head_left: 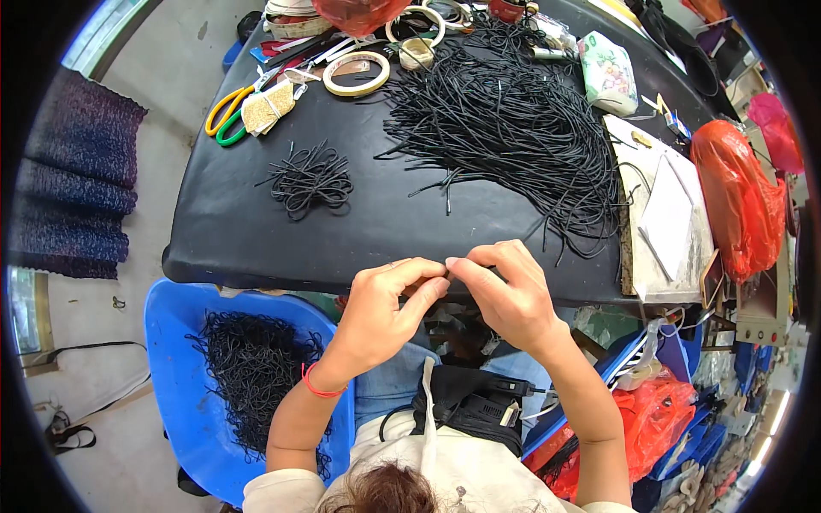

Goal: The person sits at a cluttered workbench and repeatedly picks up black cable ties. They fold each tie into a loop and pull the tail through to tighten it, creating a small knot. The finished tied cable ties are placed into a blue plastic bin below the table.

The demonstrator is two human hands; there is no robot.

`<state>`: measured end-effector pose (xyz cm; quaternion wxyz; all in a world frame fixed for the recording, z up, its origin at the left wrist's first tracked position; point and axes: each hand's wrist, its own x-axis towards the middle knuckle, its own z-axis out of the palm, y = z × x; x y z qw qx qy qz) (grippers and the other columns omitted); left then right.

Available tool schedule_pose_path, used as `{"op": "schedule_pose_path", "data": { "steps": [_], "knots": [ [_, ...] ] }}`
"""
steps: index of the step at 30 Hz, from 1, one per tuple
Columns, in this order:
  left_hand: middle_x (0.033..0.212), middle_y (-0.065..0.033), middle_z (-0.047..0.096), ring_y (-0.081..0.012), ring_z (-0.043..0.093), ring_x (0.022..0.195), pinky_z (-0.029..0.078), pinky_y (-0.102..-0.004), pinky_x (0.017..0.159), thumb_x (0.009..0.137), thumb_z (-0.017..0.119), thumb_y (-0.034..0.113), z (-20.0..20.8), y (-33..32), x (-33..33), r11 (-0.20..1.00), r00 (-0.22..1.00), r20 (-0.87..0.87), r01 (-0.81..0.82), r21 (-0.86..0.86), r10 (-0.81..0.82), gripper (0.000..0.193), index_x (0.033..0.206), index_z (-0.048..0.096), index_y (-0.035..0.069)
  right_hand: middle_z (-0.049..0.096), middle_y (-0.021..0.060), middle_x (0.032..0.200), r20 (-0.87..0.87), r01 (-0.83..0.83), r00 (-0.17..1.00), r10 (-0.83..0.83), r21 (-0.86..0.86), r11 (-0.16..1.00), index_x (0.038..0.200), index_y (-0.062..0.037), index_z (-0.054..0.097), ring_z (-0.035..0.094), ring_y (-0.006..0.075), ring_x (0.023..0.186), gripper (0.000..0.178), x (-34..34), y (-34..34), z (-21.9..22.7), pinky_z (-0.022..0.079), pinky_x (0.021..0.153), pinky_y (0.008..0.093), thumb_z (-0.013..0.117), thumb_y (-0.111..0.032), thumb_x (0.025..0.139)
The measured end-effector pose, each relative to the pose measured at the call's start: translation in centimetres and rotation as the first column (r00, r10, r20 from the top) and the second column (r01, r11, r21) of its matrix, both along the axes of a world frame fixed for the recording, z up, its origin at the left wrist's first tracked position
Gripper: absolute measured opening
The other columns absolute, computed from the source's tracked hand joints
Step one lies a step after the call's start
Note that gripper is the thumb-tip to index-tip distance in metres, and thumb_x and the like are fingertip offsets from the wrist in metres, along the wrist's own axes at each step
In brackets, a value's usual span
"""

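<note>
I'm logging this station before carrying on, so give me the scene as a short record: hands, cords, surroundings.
Left hand: fingertips close to the right hand's, above the table's near edge; red wristband
Right hand: thumb and fingers bent toward the left hand
Between fingertips: too small to tell
Large cord pile: black, loose, on the black table
Small cord bundle: black, left of the large pile
Blue tub: lower left, holding tangled black cords
Far left of table: scissors, tape roll

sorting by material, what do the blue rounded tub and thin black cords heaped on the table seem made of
Blue tub: probably smooth plastic, given its even colour and soft sheen. Black cords: possibly textile or rubbery, faintly glossy, curving loosely.
</note>
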<state>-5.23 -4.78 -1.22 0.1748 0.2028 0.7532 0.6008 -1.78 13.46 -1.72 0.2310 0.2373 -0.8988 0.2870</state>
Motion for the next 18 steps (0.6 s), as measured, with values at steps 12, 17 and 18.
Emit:
{"op": "schedule_pose_path", "data": {
  "steps": [12, 17, 18],
  "knots": [
    [0.087, -0.0063, 0.064, -0.0124, 0.063, 0.078, 0.053, -0.0213, 0.060, 0.087, 0.060, 0.016, -2.4, 0.9, 0.6, 0.789, 0.758, 0.652, -0.418, 0.451, 0.028, 0.022, 0.103, 0.061, 0.001, 0.059, 0.0110, 0.084, 0.243, 0.249, 0.953, -0.179, -0.299, 0.921, 0.100, -0.0021, 0.061, 0.059, 0.0224, 0.073, 0.026, -0.1, -3.6, 0.8, 0.049, 0.062, 0.0303, 0.058, 0.007, 0.076],
    [0.090, -0.0065, 0.065, -0.0125, 0.064, 0.078, 0.052, -0.0212, 0.061, 0.089, 0.056, 0.012, -2.7, 1.1, 0.7, 0.834, 0.796, 0.603, -0.360, 0.418, 0.041, 0.019, 0.104, 0.061, 0.002, 0.060, 0.0118, 0.085, 0.222, 0.185, 0.968, -0.116, -0.322, 0.929, 0.102, -0.0011, 0.060, 0.060, 0.0220, 0.071, 0.025, -0.1, -3.3, 0.0, 0.049, 0.061, 0.0289, 0.057, 0.006, 0.078],
    [0.090, -0.0065, 0.065, -0.0126, 0.063, 0.079, 0.053, -0.0222, 0.064, 0.089, 0.056, 0.011, -2.7, 1.0, 0.6, 0.855, 0.817, 0.575, -0.330, 0.401, 0.046, 0.019, 0.104, 0.061, 0.002, 0.060, 0.0118, 0.085, 0.248, 0.205, 0.961, -0.120, -0.354, 0.913, 0.102, -0.0010, 0.060, 0.060, 0.0220, 0.070, 0.025, 0.1, -3.3, -0.3, 0.049, 0.061, 0.0288, 0.058, 0.006, 0.078]
  ]
}}
